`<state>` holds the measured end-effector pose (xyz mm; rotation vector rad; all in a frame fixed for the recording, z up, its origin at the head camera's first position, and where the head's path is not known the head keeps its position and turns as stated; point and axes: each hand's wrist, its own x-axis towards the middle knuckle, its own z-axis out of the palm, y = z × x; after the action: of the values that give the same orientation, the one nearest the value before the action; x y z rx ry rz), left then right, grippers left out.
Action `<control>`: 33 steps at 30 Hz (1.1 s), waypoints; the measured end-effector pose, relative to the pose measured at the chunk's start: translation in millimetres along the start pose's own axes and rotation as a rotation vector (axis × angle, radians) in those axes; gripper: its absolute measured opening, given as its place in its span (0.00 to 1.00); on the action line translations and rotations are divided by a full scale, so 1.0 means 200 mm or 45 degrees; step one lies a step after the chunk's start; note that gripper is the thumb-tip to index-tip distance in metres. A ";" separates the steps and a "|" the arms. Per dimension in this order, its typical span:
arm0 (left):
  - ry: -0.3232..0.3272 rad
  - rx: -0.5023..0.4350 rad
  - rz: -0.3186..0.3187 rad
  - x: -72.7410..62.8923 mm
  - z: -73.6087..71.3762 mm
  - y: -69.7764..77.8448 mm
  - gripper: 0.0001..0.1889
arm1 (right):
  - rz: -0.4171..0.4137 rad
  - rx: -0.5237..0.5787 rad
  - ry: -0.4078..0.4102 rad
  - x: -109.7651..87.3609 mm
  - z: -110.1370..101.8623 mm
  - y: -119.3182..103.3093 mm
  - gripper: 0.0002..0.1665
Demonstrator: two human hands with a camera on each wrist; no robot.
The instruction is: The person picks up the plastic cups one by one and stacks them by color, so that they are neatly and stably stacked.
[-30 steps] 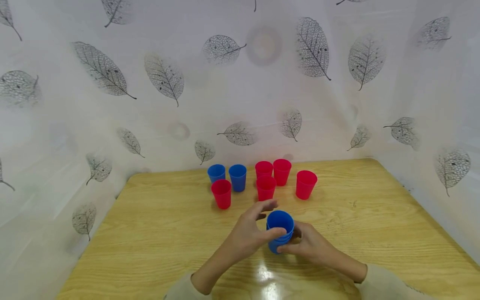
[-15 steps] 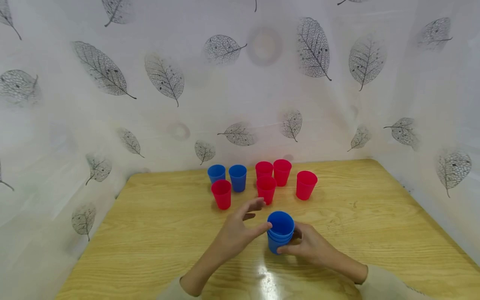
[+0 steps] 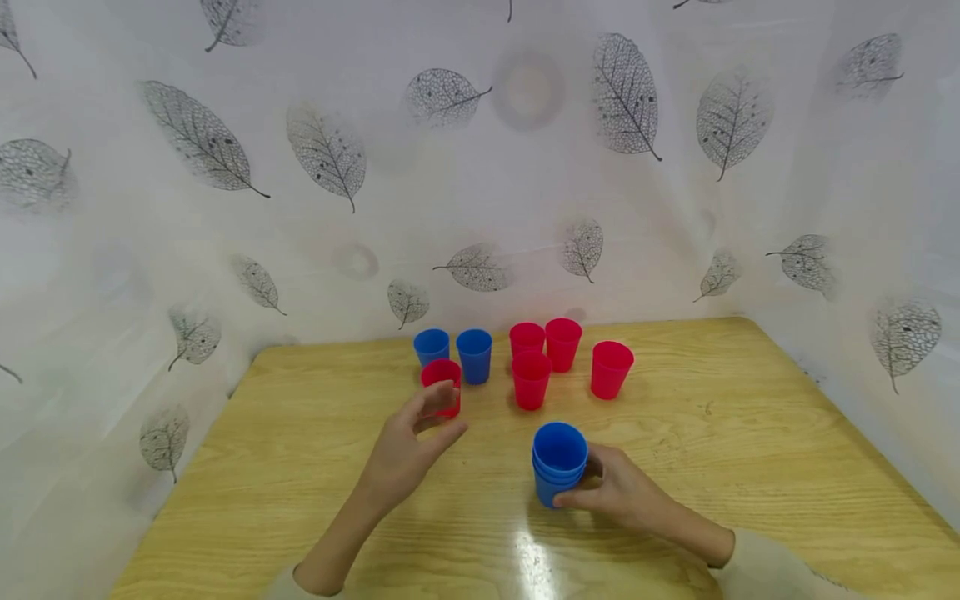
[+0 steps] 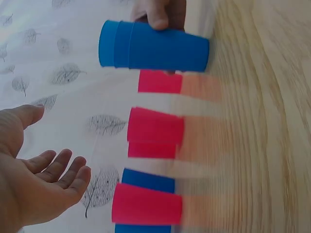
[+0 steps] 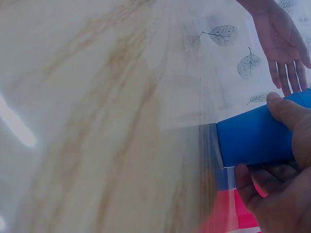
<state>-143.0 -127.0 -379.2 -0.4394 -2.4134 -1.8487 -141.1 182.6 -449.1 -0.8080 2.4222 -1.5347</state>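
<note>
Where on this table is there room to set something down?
Bare table runs from the left hand to the left edge, and from the rightmost red cup to the right edge. Crowded at the back: two blue cups with a red one, beside three bunched red cups. The right hand holds the blue stack nearer.

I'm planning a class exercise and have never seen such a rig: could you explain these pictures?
There is no machine: a person works with two bare hands. One picture comes from a camera on the head, looking forward and down; the others come from cameras on each wrist. On the table stand two blue cups and five red cups. The right hand holds a nested blue stack. The left hand is open and holds nothing.
</note>
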 end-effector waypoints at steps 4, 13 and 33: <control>0.037 0.040 0.000 -0.01 -0.09 -0.02 0.27 | 0.004 -0.003 0.001 0.00 0.00 0.00 0.35; 0.118 0.068 -0.028 -0.04 -0.23 -0.05 0.27 | 0.002 -0.003 -0.005 -0.01 -0.01 0.00 0.34; 0.182 0.182 -0.197 0.04 -0.43 -0.24 0.32 | -0.037 0.013 -0.019 0.00 0.00 0.00 0.34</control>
<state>-172.5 -219.6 -397.8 -0.1088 -2.5221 -1.6811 -141.1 183.3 -449.5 -0.8539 2.4006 -1.5441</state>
